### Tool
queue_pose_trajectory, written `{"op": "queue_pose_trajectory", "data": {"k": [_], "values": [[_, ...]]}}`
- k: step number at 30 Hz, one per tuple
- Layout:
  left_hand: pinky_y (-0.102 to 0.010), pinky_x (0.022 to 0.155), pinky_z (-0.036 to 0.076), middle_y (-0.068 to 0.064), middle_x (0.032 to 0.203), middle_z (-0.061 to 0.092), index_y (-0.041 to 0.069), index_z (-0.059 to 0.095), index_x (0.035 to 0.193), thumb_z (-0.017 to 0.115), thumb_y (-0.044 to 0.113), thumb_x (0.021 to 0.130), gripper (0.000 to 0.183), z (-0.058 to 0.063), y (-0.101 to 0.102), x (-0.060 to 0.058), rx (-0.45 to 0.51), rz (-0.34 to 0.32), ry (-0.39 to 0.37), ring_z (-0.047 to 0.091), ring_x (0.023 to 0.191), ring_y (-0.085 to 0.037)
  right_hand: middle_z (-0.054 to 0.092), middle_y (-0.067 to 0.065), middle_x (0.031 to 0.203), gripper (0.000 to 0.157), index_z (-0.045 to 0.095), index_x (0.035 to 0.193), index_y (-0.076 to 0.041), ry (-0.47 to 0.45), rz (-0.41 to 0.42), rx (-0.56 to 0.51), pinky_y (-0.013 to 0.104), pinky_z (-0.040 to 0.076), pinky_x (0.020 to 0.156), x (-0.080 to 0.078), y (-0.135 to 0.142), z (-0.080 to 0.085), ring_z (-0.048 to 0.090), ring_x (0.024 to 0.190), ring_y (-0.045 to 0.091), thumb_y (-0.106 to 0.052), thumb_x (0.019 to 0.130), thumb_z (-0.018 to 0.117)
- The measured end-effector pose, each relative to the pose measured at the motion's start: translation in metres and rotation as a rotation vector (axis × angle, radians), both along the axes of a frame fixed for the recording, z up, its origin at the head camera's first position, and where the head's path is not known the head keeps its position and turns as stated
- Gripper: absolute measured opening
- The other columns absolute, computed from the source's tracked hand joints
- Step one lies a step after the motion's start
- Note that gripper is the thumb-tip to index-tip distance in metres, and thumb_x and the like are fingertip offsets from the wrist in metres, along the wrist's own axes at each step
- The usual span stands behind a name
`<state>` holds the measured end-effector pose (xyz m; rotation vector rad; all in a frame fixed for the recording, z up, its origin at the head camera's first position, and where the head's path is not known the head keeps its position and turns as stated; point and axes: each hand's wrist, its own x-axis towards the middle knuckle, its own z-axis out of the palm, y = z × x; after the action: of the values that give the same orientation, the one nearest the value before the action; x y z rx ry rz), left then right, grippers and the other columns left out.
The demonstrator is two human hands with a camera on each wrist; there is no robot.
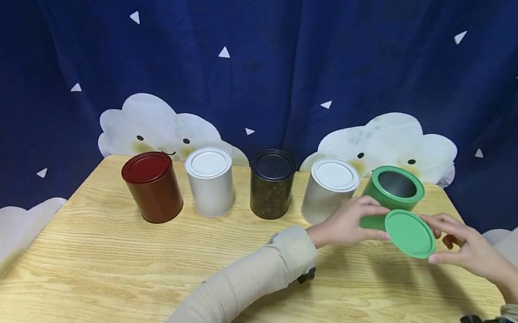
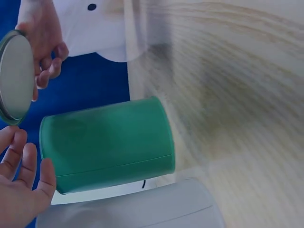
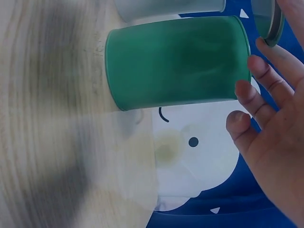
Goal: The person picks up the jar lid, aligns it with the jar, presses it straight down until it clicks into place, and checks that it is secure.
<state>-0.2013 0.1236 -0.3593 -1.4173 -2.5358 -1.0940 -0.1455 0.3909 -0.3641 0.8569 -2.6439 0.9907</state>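
A round green lid (image 1: 410, 234) is held in the air, tilted, in front of an open green can (image 1: 366, 221). My left hand (image 1: 348, 222) grips the lid's left edge between thumb and fingers. At the opposite edge, my right hand (image 1: 473, 248) holds it with thumb and forefinger, the other fingers loosely bent. The left wrist view shows the lid's silvery underside (image 2: 16, 78). Upright on the table, the can shows its dark inside in the head view. Part of the can's front is hidden behind the left hand and the lid.
Left of the green can, a lidded white can (image 1: 326, 196), a black can (image 1: 271, 188), another white can (image 1: 210, 188) and a dark red can (image 1: 157, 194) stand along the back of the wooden table (image 1: 134, 271). A blue curtain (image 1: 267, 30) with clouds hangs behind.
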Motion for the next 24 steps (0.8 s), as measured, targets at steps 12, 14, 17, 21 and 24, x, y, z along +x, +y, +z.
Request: {"op": "queue_pose_trajectory", "data": {"k": [12,14,17,21,24], "values": [[-0.014,0.091,0.026,0.002,0.127,0.046,0.015,0.044,0.136,0.063,0.048,0.081,0.067,0.02,0.007,-0.001,-0.144,0.08,0.093,0.037,0.113,-0.008,0.044,-0.006,0.09,0.069,0.054,0.121,0.004,0.003,-0.083,-0.005,0.025,0.028,0.055,-0.008,0.0,0.02,0.034,0.07,0.009,0.011,0.057,0.077],[-0.016,0.091,0.027,0.002,0.129,0.045,0.016,0.043,0.137,0.061,0.05,0.081,0.067,0.025,0.008,-0.002,-0.177,0.102,0.112,0.037,0.113,-0.009,0.043,-0.006,0.089,0.069,0.054,0.122,0.003,0.011,-0.091,0.009,0.025,0.028,0.056,-0.011,0.002,0.022,0.034,0.07,0.009,0.011,0.057,0.077],[-0.018,0.09,0.028,0.003,0.132,0.042,0.016,0.042,0.137,0.059,0.054,0.081,0.07,0.033,0.011,-0.003,-0.234,0.132,0.133,0.035,0.114,-0.01,0.044,-0.006,0.092,0.068,0.054,0.122,0.002,0.014,-0.1,0.014,0.025,0.028,0.055,-0.015,0.004,0.027,0.034,0.068,0.01,0.011,0.058,0.076],[-0.017,0.083,0.027,0.004,0.136,0.039,0.017,0.039,0.139,0.056,0.058,0.081,0.073,0.042,0.014,-0.007,-0.291,0.16,0.134,0.034,0.113,-0.01,0.045,-0.007,0.096,0.067,0.053,0.125,0.0,-0.019,-0.121,0.007,0.025,0.028,0.053,-0.02,0.005,0.036,0.034,0.065,0.012,0.008,0.063,0.076],[-0.018,0.081,0.027,0.006,0.137,0.037,0.02,0.036,0.141,0.053,0.059,0.082,0.073,0.046,0.017,-0.011,-0.321,0.178,0.133,0.033,0.113,-0.008,0.043,-0.006,0.095,0.067,0.051,0.128,-0.004,-0.06,-0.141,0.012,0.025,0.028,0.051,-0.025,0.006,0.042,0.034,0.063,0.011,0.005,0.067,0.075]]}}
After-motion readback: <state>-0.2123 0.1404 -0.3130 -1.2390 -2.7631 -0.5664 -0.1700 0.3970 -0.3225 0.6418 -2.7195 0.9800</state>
